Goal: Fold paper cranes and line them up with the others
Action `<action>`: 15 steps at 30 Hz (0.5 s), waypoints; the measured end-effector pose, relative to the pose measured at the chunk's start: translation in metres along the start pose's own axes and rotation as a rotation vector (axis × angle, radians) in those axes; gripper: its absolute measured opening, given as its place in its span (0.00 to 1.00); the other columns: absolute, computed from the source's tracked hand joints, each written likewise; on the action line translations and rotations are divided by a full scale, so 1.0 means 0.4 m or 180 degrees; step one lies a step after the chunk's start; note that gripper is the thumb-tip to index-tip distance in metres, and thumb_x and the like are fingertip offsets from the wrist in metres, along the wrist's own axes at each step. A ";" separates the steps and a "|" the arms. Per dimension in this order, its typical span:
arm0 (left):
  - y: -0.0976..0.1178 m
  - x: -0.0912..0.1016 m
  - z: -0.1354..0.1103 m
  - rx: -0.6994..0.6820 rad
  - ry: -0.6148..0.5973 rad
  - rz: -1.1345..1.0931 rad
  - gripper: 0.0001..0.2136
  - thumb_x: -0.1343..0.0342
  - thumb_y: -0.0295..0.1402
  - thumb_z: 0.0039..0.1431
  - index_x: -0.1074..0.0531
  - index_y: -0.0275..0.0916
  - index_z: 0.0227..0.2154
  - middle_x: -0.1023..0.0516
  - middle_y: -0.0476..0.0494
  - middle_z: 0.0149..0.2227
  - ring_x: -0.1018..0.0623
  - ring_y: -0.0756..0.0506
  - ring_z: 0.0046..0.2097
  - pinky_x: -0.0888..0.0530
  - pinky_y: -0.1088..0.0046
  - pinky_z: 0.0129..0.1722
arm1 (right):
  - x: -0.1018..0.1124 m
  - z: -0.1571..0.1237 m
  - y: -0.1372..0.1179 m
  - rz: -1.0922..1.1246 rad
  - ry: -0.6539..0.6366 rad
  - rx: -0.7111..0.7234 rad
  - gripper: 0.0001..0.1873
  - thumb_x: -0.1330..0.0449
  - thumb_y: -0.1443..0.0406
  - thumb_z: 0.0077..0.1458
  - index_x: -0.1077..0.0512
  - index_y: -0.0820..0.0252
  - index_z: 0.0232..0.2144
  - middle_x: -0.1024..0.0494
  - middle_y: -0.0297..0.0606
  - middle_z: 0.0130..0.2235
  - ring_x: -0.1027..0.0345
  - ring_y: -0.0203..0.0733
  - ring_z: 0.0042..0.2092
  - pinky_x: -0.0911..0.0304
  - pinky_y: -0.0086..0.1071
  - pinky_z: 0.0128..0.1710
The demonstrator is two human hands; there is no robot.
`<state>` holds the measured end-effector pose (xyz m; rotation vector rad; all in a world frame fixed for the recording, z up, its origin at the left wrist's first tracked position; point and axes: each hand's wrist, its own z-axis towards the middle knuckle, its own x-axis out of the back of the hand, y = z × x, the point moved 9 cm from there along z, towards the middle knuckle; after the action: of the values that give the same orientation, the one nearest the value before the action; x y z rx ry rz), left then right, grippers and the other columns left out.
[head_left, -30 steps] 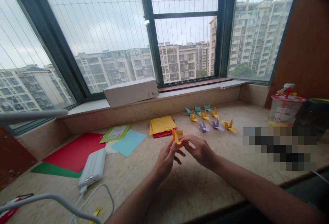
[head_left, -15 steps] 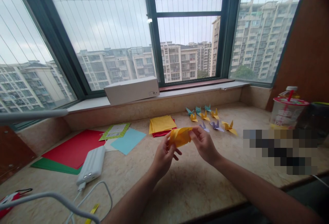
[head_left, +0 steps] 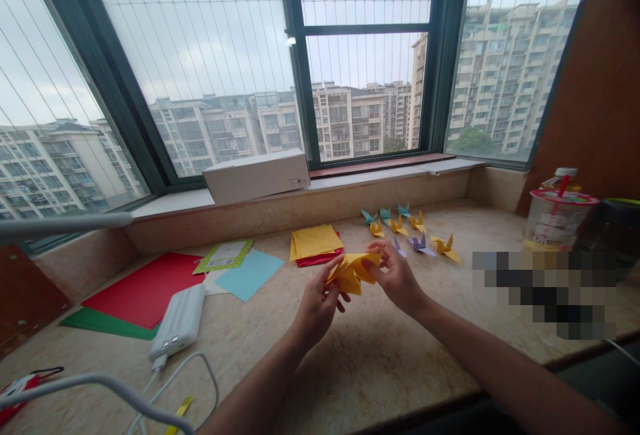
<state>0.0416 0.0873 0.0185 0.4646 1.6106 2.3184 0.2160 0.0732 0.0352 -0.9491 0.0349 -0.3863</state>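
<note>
A: Item in hand; how is it held?

B: Folded yellow paper point(head_left: 353, 274), one piece; located between your two hands, above the counter point(head_left: 400, 368); your left hand point(head_left: 319, 302) pinches its left end between thumb and fingers, the lower fingers loose beneath; your right hand point(head_left: 395, 276) pinches its right end, thumb on the near face, forefinger behind; the remaining right fingers curled, their exact contact not possible to tell.

A: Hazards, as you judge them?

B: A torn layer, should your hands pull against each other with both pinches firm; a crooked crease, should the layers slip under a slack thumb; a toppled bird, should your right hand stray forward, the paper cranes point(head_left: 397, 225) standing beyond it.

A: Counts?

B: Teal cranes point(head_left: 385, 215), three; yellow cranes point(head_left: 445, 247), four, one standing apart at the right; purple cranes point(head_left: 421, 244), two, the left one partly hidden by your right hand; nine in all; yellow stack point(head_left: 314, 242), one, lying on red squares point(head_left: 323, 260), layers in either not countable; red paper point(head_left: 145, 288), one pile, over green paper point(head_left: 107, 326), one pile; light blue paper point(head_left: 253, 275), one; lime-edged packet point(head_left: 223, 255), one; power bank point(head_left: 179, 322), one, cable attached; white box point(head_left: 257, 180), one; lidded cup point(head_left: 557, 218), one, with one red straw point(head_left: 564, 186); bottle point(head_left: 567, 174), one, behind the cup.
</note>
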 end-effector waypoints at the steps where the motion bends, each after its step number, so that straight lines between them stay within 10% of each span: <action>1: 0.001 -0.003 -0.001 -0.0020 -0.0031 0.0016 0.22 0.47 0.34 0.61 0.35 0.41 0.59 0.24 0.40 0.41 0.24 0.50 0.29 0.26 0.76 0.23 | -0.003 0.001 0.006 0.0102 -0.0021 -0.0089 0.15 0.37 0.57 0.54 0.32 0.57 0.42 0.23 0.40 0.37 0.28 0.42 0.33 0.32 0.34 0.31; 9: 0.015 -0.018 -0.005 -0.0108 -0.0297 -0.0255 0.16 0.46 0.38 0.60 0.25 0.35 0.48 0.25 0.38 0.39 0.25 0.48 0.31 0.25 0.74 0.23 | -0.013 0.014 0.042 0.1375 -0.0033 -0.0785 0.10 0.38 0.58 0.50 0.31 0.58 0.31 0.25 0.33 0.27 0.32 0.38 0.26 0.37 0.29 0.24; 15: 0.035 0.009 -0.005 -0.0117 -0.0052 -0.0331 0.19 0.43 0.43 0.59 0.26 0.33 0.46 0.25 0.37 0.39 0.25 0.47 0.32 0.24 0.73 0.24 | -0.031 0.007 0.016 0.0977 -0.0498 -0.0531 0.12 0.43 0.58 0.56 0.26 0.60 0.34 0.24 0.37 0.33 0.29 0.40 0.32 0.31 0.33 0.31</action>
<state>0.0370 0.0824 0.0312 0.3812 1.5440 2.2577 0.2071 0.0831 0.0300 -1.1169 0.0701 -0.0250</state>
